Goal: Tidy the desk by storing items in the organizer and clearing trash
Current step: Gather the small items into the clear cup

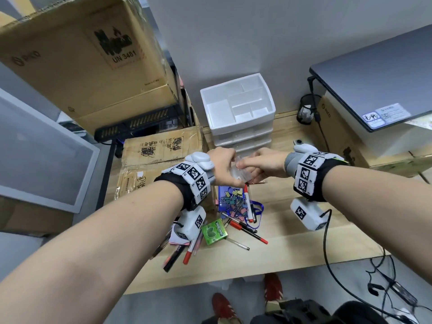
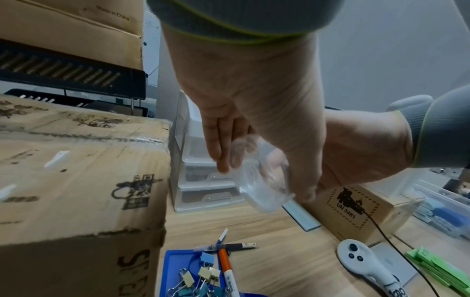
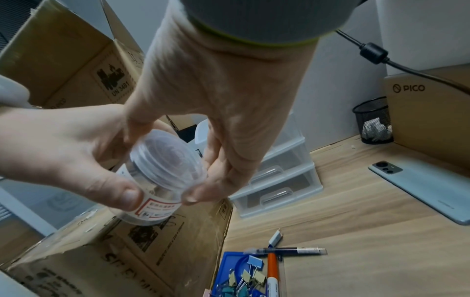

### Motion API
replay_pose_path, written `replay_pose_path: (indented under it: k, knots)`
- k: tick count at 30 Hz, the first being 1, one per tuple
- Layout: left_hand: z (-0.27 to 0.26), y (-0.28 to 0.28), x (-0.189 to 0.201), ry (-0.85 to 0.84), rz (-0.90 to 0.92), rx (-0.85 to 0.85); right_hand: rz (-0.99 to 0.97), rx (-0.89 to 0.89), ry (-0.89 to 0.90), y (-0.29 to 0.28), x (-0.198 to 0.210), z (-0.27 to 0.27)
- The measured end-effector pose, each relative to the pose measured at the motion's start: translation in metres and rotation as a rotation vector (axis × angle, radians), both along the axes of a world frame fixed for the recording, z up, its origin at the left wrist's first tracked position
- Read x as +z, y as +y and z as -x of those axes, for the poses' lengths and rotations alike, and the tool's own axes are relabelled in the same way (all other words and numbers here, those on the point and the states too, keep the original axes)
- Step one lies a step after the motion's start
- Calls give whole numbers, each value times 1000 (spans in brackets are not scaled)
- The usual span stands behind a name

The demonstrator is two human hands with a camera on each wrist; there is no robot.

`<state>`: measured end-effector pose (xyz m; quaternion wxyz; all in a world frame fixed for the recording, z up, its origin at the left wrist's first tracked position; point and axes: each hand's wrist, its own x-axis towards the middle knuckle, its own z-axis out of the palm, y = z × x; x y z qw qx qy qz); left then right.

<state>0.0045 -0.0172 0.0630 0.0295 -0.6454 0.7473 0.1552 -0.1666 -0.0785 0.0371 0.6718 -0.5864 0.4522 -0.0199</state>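
Above the desk [image 1: 292, 235], just before the organizer [image 1: 238, 108]: both hands together on one clear jar [image 3: 150, 193]. Left hand [image 1: 222, 168] wrapped round the jar's body, thumb [image 3: 119, 193] pressed on the red-bordered label [image 3: 157, 208]. Right hand [image 1: 266, 163] clamped on the lid [image 3: 169, 158], fingertips [image 3: 195, 194] curled under its rim. Jar tilted, lid toward the right wrist camera; contents too blurred to tell.

Organizer against the wall: white, open compartments on top, clear drawers below, all shut. Left of it, touching, a taped carton [image 1: 161, 160].

On the desk beneath the hands, a blue tray [image 1: 230, 199] of coloured binder clips [image 1: 233, 202], with an orange marker [image 3: 273, 269] lying across its right edge. Nearer the front edge, scattered red and black pens [image 1: 247, 232] and a green gum pack [image 1: 214, 231]. Just beyond the tray, a dark pen [image 3: 292, 251] lying crosswise.

Right of the organizer, a black mesh cup [image 1: 307, 108] with crumpled white paper inside, and a phone [image 3: 424, 188] lying flat, camera side up. Farther right, a closed laptop [image 1: 378, 78] on stacked boxes.
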Motion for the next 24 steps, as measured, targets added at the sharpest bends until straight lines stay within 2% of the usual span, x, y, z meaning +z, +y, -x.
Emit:
replay_pose_path:
  k: [6, 10, 14, 17, 21, 24]
  knots:
    - [-11, 5, 0, 91, -56, 10, 54, 68, -38, 1, 4, 0]
    - [-19, 7, 0, 213, -25, 167, 144, 47, -12, 0, 7, 5]
    - [-15, 4, 5, 475, 39, 346, 105, -21, -57, -1, -1, 4]
    - [-8, 1, 8, 598, 87, 400, 7, -80, -151, 1, 0, -5]
    - [-5, 3, 1, 731, 30, 478, 53, -73, -169, 7, 0, -19]
    - [-7, 6, -3, 758, 11, 520, 59, -109, -163, 12, -7, -22]
